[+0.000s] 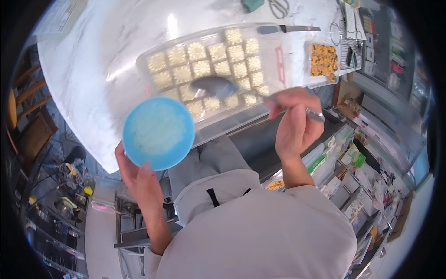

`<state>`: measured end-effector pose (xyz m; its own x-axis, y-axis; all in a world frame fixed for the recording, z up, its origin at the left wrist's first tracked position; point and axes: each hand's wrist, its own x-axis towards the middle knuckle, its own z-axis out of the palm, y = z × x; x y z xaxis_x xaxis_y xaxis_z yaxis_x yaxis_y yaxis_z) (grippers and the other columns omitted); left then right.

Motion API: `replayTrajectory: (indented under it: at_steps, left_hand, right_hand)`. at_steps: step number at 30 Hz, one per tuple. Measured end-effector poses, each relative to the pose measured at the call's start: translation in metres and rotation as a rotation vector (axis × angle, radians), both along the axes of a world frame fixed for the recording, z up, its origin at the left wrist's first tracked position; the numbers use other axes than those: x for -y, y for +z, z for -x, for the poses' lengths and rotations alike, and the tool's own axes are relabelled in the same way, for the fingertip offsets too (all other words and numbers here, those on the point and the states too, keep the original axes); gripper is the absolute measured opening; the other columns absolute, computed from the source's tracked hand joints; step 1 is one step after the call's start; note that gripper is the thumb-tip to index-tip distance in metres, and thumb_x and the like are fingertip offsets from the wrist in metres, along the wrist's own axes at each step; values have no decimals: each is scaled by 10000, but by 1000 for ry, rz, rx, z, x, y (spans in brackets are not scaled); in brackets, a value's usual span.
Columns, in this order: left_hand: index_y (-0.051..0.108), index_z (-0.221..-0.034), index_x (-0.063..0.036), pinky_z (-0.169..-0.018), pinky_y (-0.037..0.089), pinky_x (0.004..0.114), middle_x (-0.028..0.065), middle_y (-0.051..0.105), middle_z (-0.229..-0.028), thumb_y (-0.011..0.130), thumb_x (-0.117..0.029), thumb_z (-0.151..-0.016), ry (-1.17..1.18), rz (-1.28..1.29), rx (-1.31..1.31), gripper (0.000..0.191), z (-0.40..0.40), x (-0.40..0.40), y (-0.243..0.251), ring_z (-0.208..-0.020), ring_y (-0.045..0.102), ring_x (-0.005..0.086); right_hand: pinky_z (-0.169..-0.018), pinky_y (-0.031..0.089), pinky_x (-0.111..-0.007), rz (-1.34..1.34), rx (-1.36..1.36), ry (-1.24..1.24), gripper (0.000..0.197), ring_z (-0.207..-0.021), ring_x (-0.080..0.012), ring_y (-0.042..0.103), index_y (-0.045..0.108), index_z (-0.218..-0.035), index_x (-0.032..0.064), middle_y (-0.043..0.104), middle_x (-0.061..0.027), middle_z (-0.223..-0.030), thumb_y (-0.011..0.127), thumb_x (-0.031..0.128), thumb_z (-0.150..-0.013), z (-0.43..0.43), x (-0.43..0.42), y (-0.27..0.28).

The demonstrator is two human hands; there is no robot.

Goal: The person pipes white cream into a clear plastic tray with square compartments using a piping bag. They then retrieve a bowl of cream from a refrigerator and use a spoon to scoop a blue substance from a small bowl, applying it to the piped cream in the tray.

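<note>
My left hand (141, 174) holds a light-blue bowl (129, 139) by its lower rim, with the thumb on the edge. Inside the bowl lies a pale, grainy or shredded food (158, 129). The metal spoon (214, 87) in my right hand (296, 118) is blurred, its bowl hanging over a clear plastic tray (278, 66). Whether the spoon carries anything cannot be told. Rows of square pastries with cream rosettes (197, 51) fill much of the tray. The blue bowl covers part of the tray's near left corner.
On the white marbled table (115, 42), a long knife (301, 29) lies beyond the tray, near scissors (278, 7) and a green cloth (252, 5). Farther right are a small tray of orange pieces (324, 60) and a wire rack (348, 52). Crowded shelves stand on both sides.
</note>
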<state>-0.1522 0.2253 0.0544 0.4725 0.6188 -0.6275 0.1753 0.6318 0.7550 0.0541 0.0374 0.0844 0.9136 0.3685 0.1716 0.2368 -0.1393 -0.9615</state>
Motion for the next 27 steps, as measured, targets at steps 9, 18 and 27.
replayTrajectory:
  at_steps: [9,18,27]
  left_hand:
    - [399,-1382,-2,-1048,390,354,122,515,-1288,744,-201,-811,-90,-45,61,695,-6,5,6,-1238,484,206]
    - [394,-1385,-1,-1060,376,354,128,504,-1305,750,-190,-816,-99,-38,78,697,-6,7,2,-1249,478,209]
    - [395,-1386,-3,-1060,383,355,126,501,-1309,752,-181,-825,-108,-20,86,688,-8,8,2,-1249,481,208]
  right_hand:
    - [-591,477,-284,135,-37,358,94,-698,-175,636,668,-957,-2,720,-114,-866,587,40,-935,21,-13,-8]
    - [-612,510,-248,37,-366,294,177,-755,-157,666,673,-989,-45,692,-146,-941,541,73,-1000,31,-11,-14]
    - [-615,514,-254,-31,-570,202,215,-806,-185,701,640,-1011,-52,683,-135,-959,506,114,-1030,35,-8,-20]
